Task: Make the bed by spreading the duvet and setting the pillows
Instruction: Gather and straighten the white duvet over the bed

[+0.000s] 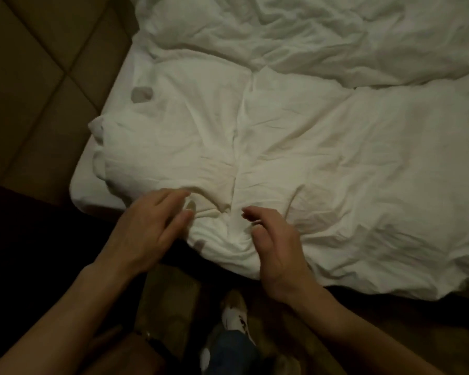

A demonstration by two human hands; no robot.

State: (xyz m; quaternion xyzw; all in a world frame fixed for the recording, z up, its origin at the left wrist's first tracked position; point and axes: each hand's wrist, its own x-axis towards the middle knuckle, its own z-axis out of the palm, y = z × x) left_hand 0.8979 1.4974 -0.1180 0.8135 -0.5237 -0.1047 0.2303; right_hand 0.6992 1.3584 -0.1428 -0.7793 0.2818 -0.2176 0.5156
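Note:
A white, wrinkled duvet (322, 136) lies across the bed, its near corner bunched at the bed's edge. My left hand (149, 226) hovers at that corner with fingers straight and spread, fingertips at the fabric. My right hand (276, 247) is just right of it, fingers loosely curved above the duvet's edge, gripping nothing. A second rumpled layer of white bedding (336, 31) lies at the far side. I cannot make out a separate pillow.
A white fitted sheet (92, 182) shows at the mattress corner on the left. A padded tan headboard panel (38, 77) fills the upper left. Below are a wooden floor (377, 326) and my shoe (234, 312).

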